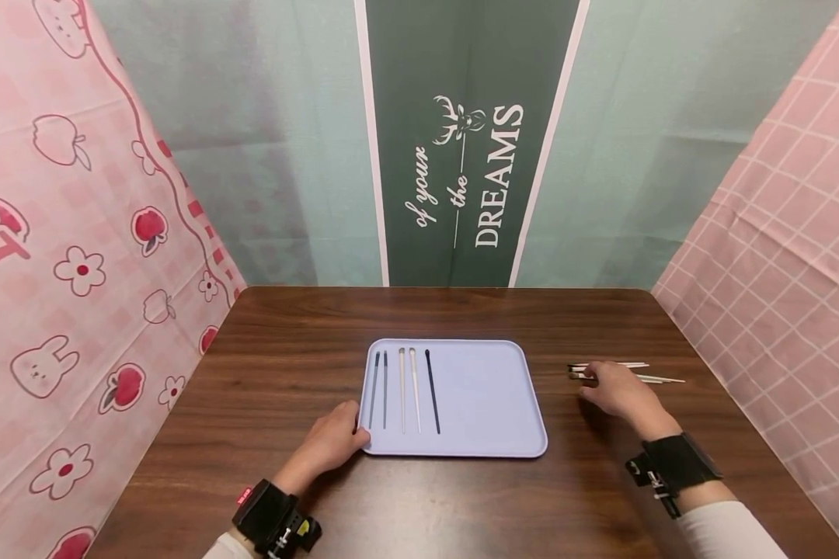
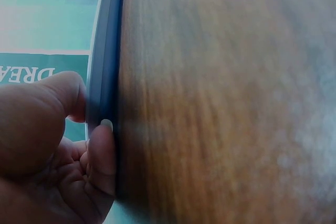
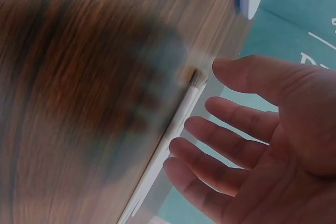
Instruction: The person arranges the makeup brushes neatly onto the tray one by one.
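Pale, dark-bristled brushes are bunched on the tabletop beneath the right hand, its fingers loosely spread; five slim brushes, grey, white and black, are carried by the lilac tray, gripped by the left hand.

We find the head view facing forward and down across the tabletop; both wrist views, close behind the fingers, share its green backdrop.
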The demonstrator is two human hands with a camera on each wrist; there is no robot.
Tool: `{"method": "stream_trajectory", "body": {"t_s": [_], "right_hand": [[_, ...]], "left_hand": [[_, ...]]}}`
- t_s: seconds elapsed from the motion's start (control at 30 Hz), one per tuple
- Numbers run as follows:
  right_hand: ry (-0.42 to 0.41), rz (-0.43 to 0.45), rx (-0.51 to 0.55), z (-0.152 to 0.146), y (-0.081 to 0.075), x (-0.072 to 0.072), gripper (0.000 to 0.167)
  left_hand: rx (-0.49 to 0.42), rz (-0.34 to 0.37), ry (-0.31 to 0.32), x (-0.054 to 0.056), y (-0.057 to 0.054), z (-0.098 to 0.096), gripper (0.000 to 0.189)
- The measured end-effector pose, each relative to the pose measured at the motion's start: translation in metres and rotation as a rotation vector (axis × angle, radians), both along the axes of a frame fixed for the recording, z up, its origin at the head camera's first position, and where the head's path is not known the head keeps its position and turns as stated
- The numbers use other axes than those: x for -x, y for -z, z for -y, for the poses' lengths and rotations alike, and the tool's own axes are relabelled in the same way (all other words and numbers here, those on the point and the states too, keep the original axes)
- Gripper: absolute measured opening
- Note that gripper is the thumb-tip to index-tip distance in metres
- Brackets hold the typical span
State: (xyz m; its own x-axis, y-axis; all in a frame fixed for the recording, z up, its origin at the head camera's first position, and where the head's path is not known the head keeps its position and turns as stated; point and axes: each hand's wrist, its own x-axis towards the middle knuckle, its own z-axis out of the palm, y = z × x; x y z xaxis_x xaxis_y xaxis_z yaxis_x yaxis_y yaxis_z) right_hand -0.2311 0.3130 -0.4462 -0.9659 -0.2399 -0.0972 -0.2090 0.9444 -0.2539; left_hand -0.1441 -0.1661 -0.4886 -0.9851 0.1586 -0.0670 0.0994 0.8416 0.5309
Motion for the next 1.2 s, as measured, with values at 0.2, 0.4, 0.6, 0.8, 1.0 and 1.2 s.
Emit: {"method": "stream_trajectory", "body": {"t_s": [0.2,0.4,0.6,0.8,1.0,1.2], "right_hand": [[0.011,-0.005,-0.004,-0.011,0.002,0.001,0.035],[0.02,0.001,-0.022,-0.023,0.007,0.003,0.033],[0.017,-0.002,-0.011,-0.031,0.011,0.007,0.031],[0.0,-0.029,-0.01,-0.035,0.014,0.008,0.026],[-0.018,-0.105,-0.016,-0.037,0.018,0.007,0.02],[-0.052,-0.18,-0.018,-0.038,0.022,0.007,0.016]], "left_hand": [[0.005,0.001,-0.004,0.0,0.0,-0.001,0.018],[0.006,0.004,-0.003,0.0,0.001,-0.001,0.019],[0.001,0.005,-0.005,0.0,0.002,0.0,0.019],[0.012,0.007,-0.008,0.001,0.004,-0.001,0.019],[0.016,0.002,-0.004,0.001,0.004,-0.001,0.019],[0.013,0.001,-0.003,0.002,0.003,-0.001,0.019]]}}
